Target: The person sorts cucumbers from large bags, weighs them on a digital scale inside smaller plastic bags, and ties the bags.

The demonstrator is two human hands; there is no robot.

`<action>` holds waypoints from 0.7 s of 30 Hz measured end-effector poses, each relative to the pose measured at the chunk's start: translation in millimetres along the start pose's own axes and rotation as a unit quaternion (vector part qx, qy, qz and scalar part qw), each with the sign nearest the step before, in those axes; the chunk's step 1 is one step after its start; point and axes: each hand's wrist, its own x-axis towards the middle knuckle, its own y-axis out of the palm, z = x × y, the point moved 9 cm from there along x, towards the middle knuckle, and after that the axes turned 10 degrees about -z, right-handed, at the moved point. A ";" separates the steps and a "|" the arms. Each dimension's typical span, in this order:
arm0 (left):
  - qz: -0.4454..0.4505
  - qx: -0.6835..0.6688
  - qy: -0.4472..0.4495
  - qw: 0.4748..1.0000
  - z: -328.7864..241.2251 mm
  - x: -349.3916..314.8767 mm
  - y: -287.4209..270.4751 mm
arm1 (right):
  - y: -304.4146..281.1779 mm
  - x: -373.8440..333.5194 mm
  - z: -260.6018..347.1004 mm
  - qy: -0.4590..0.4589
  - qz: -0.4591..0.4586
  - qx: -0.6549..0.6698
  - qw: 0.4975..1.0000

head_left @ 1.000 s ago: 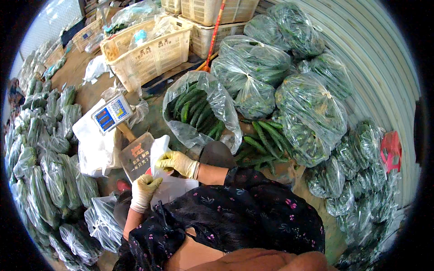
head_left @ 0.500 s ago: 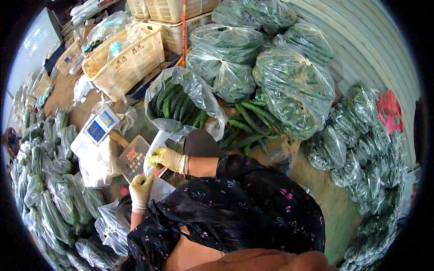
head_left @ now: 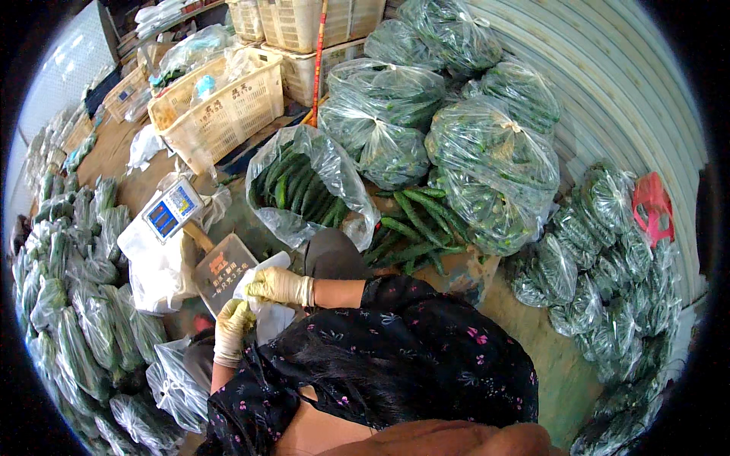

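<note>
Both my hands wear pale yellowish gloves and meet over my lap. A thin whitish plastic bag [head_left: 272,322] is between them, one part hanging below my right hand and another sticking up above it. My right hand [head_left: 280,287] pinches this bag, fingers pressed together. Close by on the left, my left hand [head_left: 232,328] is closed on the bag's edge; its fingertips are partly hidden. Just beyond my knee stands an open clear bag [head_left: 346,178] filled with cucumbers [head_left: 298,185]. Loose cucumbers [head_left: 418,220] lie in a pile to its right.
A digital scale [head_left: 169,213] with a metal platform [head_left: 226,266] stands left of my hands, white bags beneath its display. Bagged cucumbers [head_left: 95,319] cover the left; more bags [head_left: 601,258] line the right wall. Large full bags [head_left: 494,163] and cream crates [head_left: 220,110] fill the back.
My hands have come nearer each other. The white plastic that stretched up past my right hand now looks shorter and more bunched. The whole view has shifted slightly.
</note>
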 end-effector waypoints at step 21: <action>0.048 -0.393 0.094 0.914 0.1 -15.2 -96.2 | -24.0 37.9 6.0 -0.075 -0.017 -0.048 0.996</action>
